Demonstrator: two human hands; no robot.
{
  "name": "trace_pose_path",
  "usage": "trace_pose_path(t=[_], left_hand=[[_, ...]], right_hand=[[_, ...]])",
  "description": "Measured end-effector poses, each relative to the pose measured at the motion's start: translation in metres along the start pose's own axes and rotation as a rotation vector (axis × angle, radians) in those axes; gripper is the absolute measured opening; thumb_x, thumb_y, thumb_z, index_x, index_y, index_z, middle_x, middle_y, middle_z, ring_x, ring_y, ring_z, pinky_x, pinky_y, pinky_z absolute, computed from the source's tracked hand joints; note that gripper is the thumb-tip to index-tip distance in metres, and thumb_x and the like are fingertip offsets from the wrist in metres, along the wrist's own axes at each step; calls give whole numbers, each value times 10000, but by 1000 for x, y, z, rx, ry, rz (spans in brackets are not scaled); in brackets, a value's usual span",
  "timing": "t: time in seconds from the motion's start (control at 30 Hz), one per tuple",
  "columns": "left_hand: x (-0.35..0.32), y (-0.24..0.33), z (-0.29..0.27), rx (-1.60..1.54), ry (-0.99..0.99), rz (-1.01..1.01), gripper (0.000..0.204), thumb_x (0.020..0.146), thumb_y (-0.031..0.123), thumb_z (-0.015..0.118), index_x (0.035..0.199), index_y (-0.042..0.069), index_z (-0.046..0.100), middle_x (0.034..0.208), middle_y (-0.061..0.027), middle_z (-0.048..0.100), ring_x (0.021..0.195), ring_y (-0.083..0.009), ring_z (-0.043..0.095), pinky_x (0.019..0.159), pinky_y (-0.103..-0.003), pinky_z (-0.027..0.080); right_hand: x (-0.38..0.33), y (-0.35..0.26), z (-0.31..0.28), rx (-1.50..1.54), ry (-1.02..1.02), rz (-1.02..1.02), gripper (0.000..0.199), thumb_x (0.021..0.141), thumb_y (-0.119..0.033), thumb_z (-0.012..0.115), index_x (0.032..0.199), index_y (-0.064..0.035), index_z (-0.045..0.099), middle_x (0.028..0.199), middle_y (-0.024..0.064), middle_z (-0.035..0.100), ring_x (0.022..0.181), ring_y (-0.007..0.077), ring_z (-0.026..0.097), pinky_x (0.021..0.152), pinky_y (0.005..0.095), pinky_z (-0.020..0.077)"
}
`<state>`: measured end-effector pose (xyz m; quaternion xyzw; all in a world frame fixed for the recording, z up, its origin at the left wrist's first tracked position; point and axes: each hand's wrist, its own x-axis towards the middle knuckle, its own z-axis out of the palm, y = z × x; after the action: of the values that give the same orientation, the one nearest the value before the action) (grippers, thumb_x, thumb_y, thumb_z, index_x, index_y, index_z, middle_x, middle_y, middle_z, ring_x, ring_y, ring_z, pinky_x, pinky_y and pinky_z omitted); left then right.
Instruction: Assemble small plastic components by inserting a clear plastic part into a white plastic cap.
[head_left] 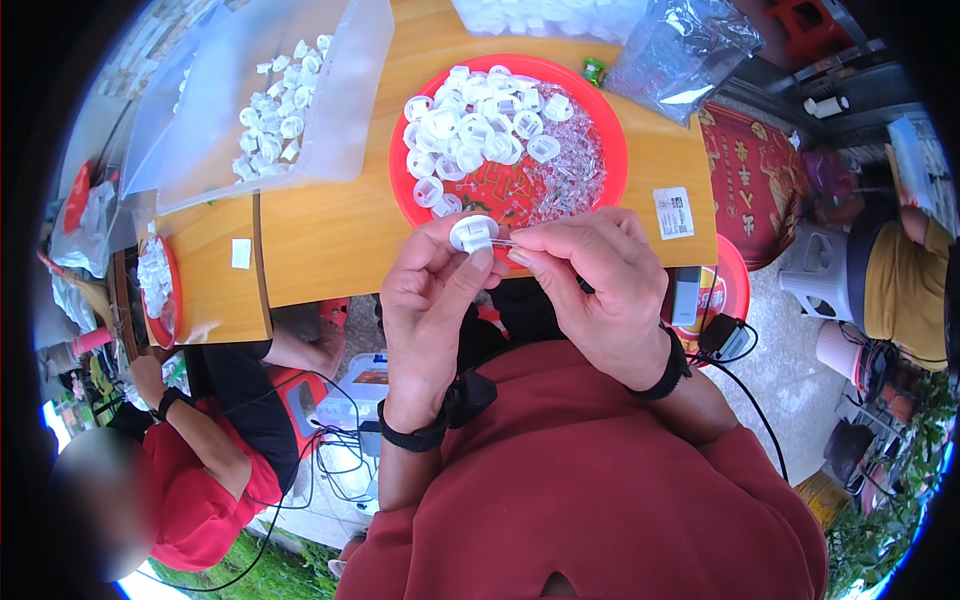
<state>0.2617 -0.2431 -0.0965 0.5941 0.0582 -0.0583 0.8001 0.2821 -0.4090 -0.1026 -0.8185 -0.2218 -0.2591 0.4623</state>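
Observation:
My left hand (428,290) pinches a white round plastic piece (473,232) between thumb and fingers, just past the table's near edge. My right hand (605,290) is closed on a thin clear plastic pin (503,243), whose far end meets the side of the white piece; how deep it sits cannot be made out. Beyond both hands stands a red round tray (618,150). Many similar white pieces (470,130) are heaped in its left and back part, and a pile of small clear pins (575,175) lies on its right.
On the wooden table (320,235) a clear bin (350,90) holds more white pieces. A plastic bag (680,60), a green wrapper (594,70) and a printed label (673,212) lie to the right. A co-worker in red (215,490) sits at left by another red tray (175,290). Cables (335,440) hang below.

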Motion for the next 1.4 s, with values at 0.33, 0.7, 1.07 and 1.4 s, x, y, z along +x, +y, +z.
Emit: trace_pose_path(t=[0.33,0.7,1.07,1.4], left_hand=[[-2,-6,1,50,63,117,276,924,-8,646,1194,-10,593,1014,-44,660,814,-71,612,724,-214,511],[-2,-8,0,83,32,120,297,910,-16,669,1203,-23,618,992,-32,669,832,-67,614,713,-210,521],[-5,-8,-1,167,59,99,309,901,25,681,1203,-20,634,950,-39,681,755,-70,595,680,-210,493],[-7,-4,4,274,100,113,292,898,-24,672,1187,-36,630,959,-47,687,791,-57,633,668,-200,541]], right_hand=[[-2,-3,2,-98,20,-94,200,766,-61,774,945,-88,689,798,-14,674,697,143,635,679,335,406],[-3,-4,1,-117,-12,-111,239,725,-43,771,943,-84,682,805,-19,658,715,131,629,690,342,411],[-4,-4,3,-97,-7,-112,260,740,-51,760,985,-82,681,785,-34,645,691,134,614,712,337,416],[-4,-4,4,-116,-2,-135,276,729,-13,736,990,-72,668,797,-15,642,711,141,618,738,346,429]])
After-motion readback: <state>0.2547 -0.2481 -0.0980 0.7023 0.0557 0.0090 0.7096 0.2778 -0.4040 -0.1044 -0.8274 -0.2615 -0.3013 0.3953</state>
